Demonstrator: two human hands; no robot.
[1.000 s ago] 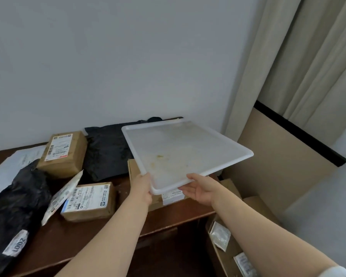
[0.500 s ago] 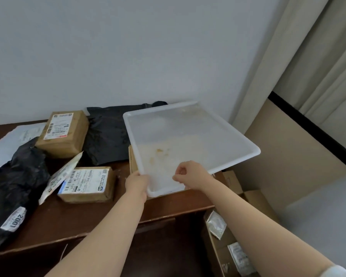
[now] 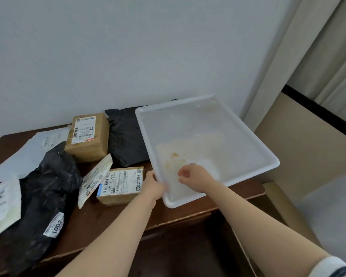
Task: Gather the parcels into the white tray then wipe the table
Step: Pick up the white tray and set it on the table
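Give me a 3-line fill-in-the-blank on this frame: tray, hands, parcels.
1. The white tray holds ____ parcels.
2. The left hand grips the tray's ____ rim.
3. The right hand rests ____ the tray, above its yellowish stains.
4. The small box beside the left hand is made of ____.

Missing words: no; left; inside; cardboard

Person, two arms in view, entering from lower edge of frame. Left hand: bare, no rings/watch visible; forearm bare to frame edge, no sleeve seen. Right hand: bare, no jewellery visible; forearm bare up to sleeve at lower right corner, white fabric w/ dark stripe near cuff. Gloves: none.
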